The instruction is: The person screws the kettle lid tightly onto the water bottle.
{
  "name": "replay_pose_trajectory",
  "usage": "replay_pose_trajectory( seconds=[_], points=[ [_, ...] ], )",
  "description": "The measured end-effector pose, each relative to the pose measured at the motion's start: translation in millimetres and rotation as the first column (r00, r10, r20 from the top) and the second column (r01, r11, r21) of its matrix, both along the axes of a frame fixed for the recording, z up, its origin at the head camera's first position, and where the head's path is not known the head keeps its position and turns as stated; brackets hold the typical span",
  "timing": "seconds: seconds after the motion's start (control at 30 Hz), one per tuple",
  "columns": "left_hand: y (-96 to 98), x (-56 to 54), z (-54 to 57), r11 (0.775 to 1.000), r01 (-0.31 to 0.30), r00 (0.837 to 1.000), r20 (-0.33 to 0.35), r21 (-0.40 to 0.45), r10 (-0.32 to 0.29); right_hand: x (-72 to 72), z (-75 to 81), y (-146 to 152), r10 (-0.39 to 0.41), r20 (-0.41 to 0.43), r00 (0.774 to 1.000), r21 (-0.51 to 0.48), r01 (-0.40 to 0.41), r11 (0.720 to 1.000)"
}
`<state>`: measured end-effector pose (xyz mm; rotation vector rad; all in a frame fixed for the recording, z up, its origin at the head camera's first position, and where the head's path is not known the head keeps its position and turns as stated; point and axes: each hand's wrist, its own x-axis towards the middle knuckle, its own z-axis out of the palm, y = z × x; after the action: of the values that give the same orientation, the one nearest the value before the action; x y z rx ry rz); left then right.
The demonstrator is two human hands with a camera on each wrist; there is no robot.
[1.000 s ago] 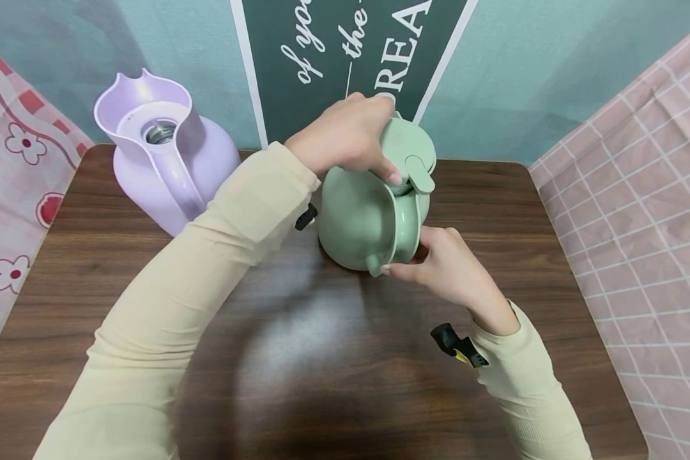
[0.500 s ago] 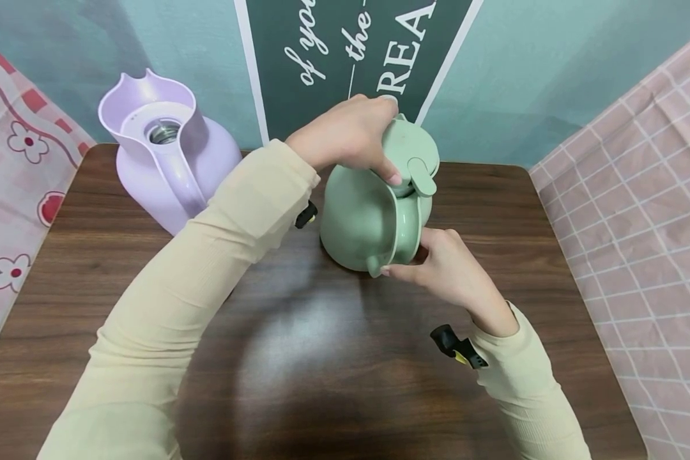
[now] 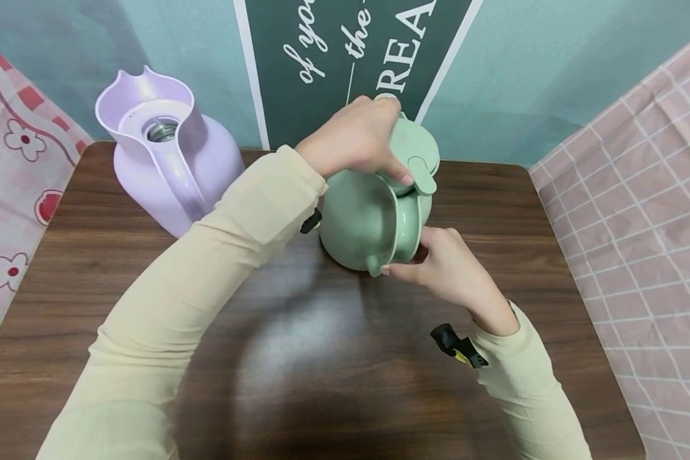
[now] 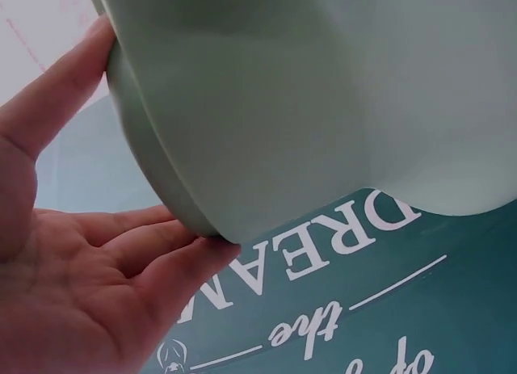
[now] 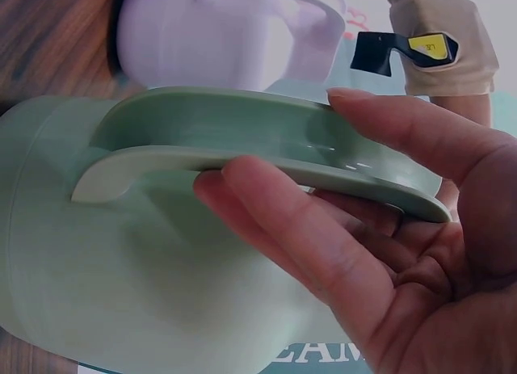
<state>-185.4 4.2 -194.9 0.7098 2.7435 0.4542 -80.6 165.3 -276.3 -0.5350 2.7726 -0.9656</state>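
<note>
A green thermos jug (image 3: 353,220) stands on the table, its lid (image 3: 416,142) with a short tab on the jug's top. My left hand (image 3: 353,137) grips this lid from the left, thumb on the near side and fingers behind. In the left wrist view, the left thumb and fingertips (image 4: 206,257) meet the green rim. My right hand (image 3: 451,265) holds the jug's handle (image 3: 407,233) near its lower end, thumb on one side and fingers on the other. The right wrist view shows those fingers passing beneath the curved handle (image 5: 266,160).
A lilac thermos jug (image 3: 218,156) stands at the back left with its mouth uncovered. Behind the brown wooden table (image 3: 322,370) hangs a teal cloth with a dark lettered panel (image 3: 333,70). Pink patterned cloths border both sides.
My left hand has shifted slightly to the right, its thumb now further along the lid's edge. The jug and my right hand stay in place.
</note>
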Motion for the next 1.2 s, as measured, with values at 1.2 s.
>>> replay_pose_trajectory(
  seconds=[1.2],
  points=[
    [2.4,0.8,4.5,0.999,-0.016,1.000,-0.007,-0.050,0.016,1.0,0.3,0.1,0.000,0.006,1.000,-0.010,0.000,1.000]
  ],
)
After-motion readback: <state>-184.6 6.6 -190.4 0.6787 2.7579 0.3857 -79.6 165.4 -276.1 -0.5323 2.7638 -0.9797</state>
